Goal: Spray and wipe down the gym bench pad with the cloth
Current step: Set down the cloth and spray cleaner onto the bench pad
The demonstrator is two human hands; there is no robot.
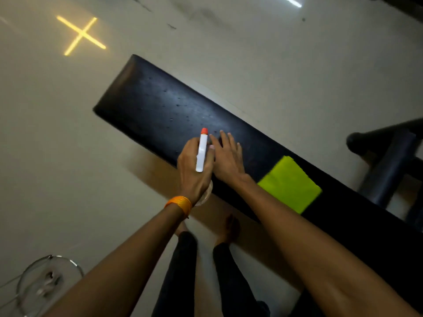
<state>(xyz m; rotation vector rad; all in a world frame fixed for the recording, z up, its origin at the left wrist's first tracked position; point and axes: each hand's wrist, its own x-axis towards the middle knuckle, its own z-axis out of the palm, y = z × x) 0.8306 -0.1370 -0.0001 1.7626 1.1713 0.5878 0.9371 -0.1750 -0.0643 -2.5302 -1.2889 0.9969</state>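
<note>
A long black bench pad (pixel 151 104) runs from upper left to lower right, with small droplets on its far half. My left hand (pixel 192 170) is closed around a spray bottle (pixel 202 150) with a white head and orange nozzle, aimed along the pad. The bottle's clear body shows just below the hand. My right hand (pixel 227 156) lies flat on the pad next to the bottle, fingers spread, holding nothing. A folded lime-green cloth (pixel 290 184) lies on the pad, to the right of my right wrist.
A dark metal frame (pixel 386 161) stands at the right beside the bench. A round glass object (pixel 45 284) sits at the lower left on the pale floor. A yellow cross of light (pixel 81 34) shows on the floor at upper left. My legs and bare feet (pixel 229 227) stand close to the bench's near edge.
</note>
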